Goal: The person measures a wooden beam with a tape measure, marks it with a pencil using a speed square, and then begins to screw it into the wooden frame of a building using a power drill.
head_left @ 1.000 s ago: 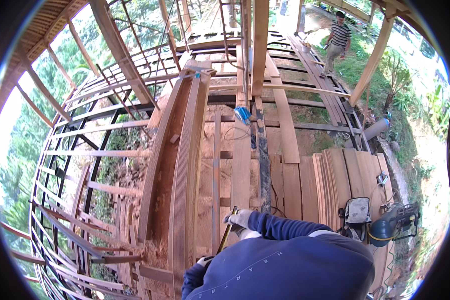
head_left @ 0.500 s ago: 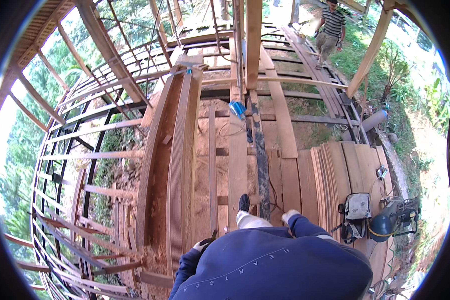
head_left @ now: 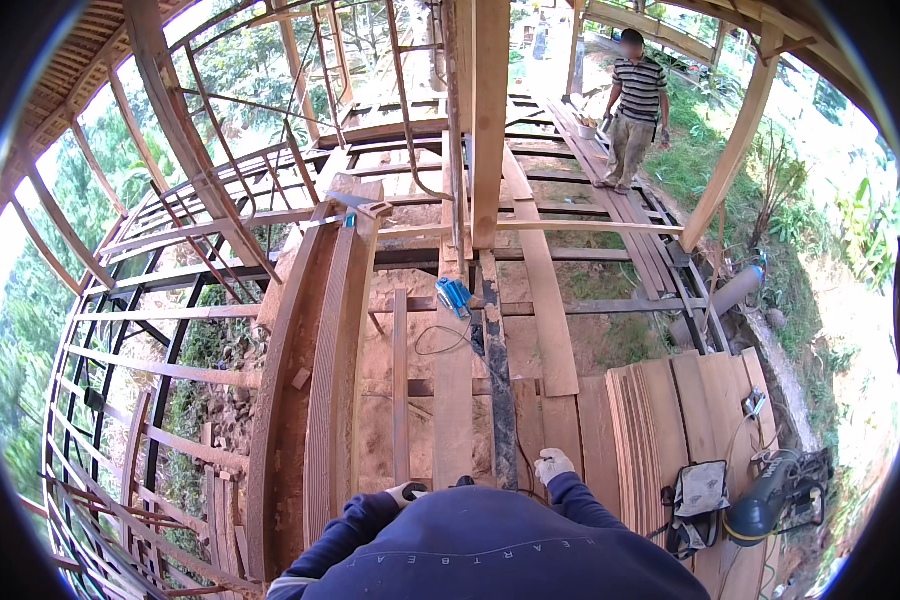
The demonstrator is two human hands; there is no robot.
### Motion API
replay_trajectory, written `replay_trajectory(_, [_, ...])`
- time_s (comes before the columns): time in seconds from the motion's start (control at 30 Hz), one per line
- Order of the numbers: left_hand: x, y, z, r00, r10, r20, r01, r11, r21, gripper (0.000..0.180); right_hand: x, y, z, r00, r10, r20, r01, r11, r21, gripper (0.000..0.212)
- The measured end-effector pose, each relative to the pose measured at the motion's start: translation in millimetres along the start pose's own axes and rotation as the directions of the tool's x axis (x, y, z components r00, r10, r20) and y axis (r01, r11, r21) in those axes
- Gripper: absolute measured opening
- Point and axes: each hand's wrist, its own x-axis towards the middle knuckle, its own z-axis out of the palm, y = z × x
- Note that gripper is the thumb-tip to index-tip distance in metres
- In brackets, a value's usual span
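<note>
My left hand (head_left: 406, 493), in a pale glove, is close to my body at the lower middle. It is closed around a small dark object, mostly hidden by my sleeve. My right hand (head_left: 553, 465), gloved too, is held forward over the wooden boards (head_left: 563, 430). Its fingers look curled, and what they hold, if anything, cannot be made out. A dark cord (head_left: 536, 492) runs beside it. Ahead, between both hands, a blue power tool (head_left: 454, 297) rests on a long plank (head_left: 454, 400) beside a black-stained beam (head_left: 499, 400).
Thick grooved beams (head_left: 332, 400) lie at the left, with a handsaw (head_left: 350, 200) on their far end. Gaps show between the frame's dark bars (head_left: 610, 307). At right are stacked boards (head_left: 634, 430), a bag (head_left: 700, 490) and a dark tank-like machine (head_left: 755, 515). A person (head_left: 635, 110) stands far right.
My view has tilted up, so the planks and blue tool sit lower. My right hand reaches clearer of my body, and my foot is out of sight. The other person stands farther left.
</note>
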Motion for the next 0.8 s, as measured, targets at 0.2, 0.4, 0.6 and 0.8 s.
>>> replay_trajectory(0.2, [65, 109, -37, 0.956, 0.29, -0.043, -0.217, 0.8, 0.559, 0.047, 52, 13, -55, 0.802, 0.209, 0.56, -0.583, 0.482, 0.654, 0.017])
replay_trajectory(0.4, [46, 202, -81, 0.832, -0.176, -0.526, 0.437, 0.792, 0.427, 0.078, 53, 7, -45, 0.874, 0.431, 0.225, -0.274, 0.819, -0.505, 0.01])
replay_trajectory(0.6, [64, 191, -189, 0.431, -0.092, -0.898, 0.563, 0.805, 0.188, 0.087, 135, -35, -25, 0.864, 0.434, 0.254, -0.161, 0.716, -0.679, 0.011])
replay_trajectory(0.8, [118, 212, -322, 0.422, -0.314, -0.851, 0.119, 0.949, -0.291, 0.04, 272, -106, -4, 0.927, 0.246, 0.283, -0.04, 0.815, -0.579, 0.019])
